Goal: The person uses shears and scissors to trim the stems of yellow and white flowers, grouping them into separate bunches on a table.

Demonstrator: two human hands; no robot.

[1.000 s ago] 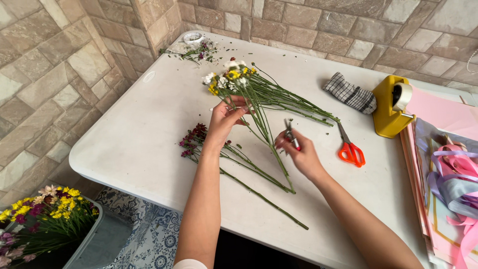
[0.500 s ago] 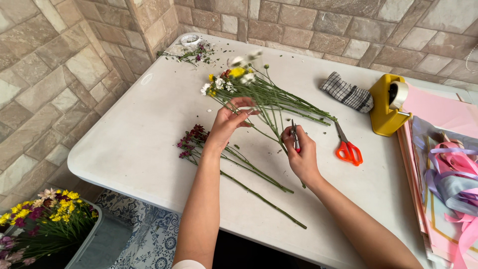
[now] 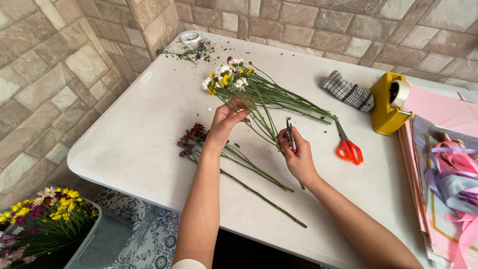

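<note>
My left hand [image 3: 226, 122] grips a flower stem just below a cluster of white and yellow blooms [image 3: 226, 77], lifted a little off the white table [image 3: 129, 144]. My right hand [image 3: 298, 155] holds small red-handled pruning snips [image 3: 290, 134] with the blades up against the same green stems [image 3: 279, 102]. A bunch of dark red flowers [image 3: 191, 139] with long stems lies on the table under my left wrist.
Orange-handled scissors [image 3: 348, 147] lie right of my right hand. A yellow tape dispenser [image 3: 388, 102], a checked cloth [image 3: 347, 91], pink paper sheets and ribbons [image 3: 450, 169] sit at the right. Flower trimmings [image 3: 191, 50] lie at the far corner. A tub of flowers [image 3: 40, 219] stands on the floor.
My left hand has drawn the white and yellow flowers slightly toward me, and my right hand with the snips has come closer to the stems.
</note>
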